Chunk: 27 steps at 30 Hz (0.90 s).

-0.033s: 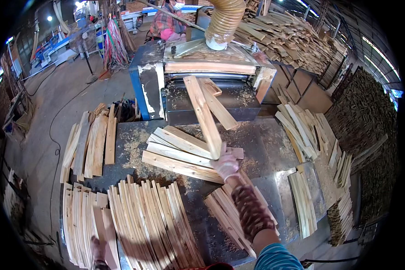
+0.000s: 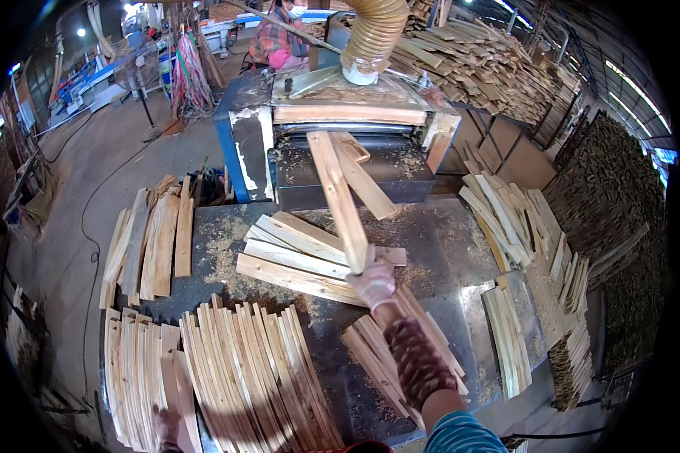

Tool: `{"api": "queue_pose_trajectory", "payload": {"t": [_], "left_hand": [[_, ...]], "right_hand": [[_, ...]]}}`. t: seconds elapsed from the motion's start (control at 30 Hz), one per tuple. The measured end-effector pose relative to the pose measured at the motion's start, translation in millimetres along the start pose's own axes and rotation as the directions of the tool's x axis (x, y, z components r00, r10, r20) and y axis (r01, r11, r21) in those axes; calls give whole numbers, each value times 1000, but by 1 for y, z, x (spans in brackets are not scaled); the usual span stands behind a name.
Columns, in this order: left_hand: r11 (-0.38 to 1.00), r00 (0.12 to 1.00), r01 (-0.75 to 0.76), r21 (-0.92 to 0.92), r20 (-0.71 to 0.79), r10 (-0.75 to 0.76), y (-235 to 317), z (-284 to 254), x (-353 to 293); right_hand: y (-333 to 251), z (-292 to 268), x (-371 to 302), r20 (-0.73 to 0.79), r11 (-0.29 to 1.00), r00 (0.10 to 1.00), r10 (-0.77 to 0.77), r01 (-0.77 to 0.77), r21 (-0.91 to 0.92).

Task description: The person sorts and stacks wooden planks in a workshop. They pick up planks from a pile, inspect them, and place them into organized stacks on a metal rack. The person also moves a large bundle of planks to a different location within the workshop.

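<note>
My right hand, in a pale glove, closes round the near end of a long wooden plank. The plank slants away from me, its far end at the mouth of the planer. Beneath it lies another board, with a short wood piece beside its far end. My left hand is low at the left, fingers apart against the upright boards; part of it is in shadow. Several loose planks lie fanned just left of my right hand.
A long row of boards stands packed on the metal table, strewn with sawdust. More boards lie by my right forearm, and others further right. A ribbed hose rises from the planer. A masked person is behind it.
My right hand has shifted slightly left and nearer to me, with the plank's near end. My left hand has moved a little lower. The whole view has shifted slightly.
</note>
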<state>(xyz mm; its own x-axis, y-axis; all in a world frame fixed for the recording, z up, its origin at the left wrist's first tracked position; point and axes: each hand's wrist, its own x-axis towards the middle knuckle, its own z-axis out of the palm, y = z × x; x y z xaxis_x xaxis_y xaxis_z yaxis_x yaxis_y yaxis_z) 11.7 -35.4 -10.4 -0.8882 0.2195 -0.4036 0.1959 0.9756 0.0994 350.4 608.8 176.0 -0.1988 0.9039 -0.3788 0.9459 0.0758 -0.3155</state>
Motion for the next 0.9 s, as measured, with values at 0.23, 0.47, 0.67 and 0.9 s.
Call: {"api": "queue_pose_trajectory", "payload": {"t": [0.23, 0.47, 0.67, 0.9], "left_hand": [[960, 844, -275, 58, -463, 270, -15, 90, -39], [971, 733, -189, 144, -637, 237, 42, 66, -17], [990, 973, 97, 99, -218, -74, 116, 10, -28], [932, 880, 333, 142, -403, -253, 58, 32, 17]], "right_hand": [[90, 84, -107, 40, 851, 978, -206, 159, 500], [119, 125, -195, -54, 852, 983, -176, 180, 492], [152, 119, -217, -77, 925, 979, -186, 201, 323], [128, 74, -214, -71, 934, 968, -239, 250, 257]]}}
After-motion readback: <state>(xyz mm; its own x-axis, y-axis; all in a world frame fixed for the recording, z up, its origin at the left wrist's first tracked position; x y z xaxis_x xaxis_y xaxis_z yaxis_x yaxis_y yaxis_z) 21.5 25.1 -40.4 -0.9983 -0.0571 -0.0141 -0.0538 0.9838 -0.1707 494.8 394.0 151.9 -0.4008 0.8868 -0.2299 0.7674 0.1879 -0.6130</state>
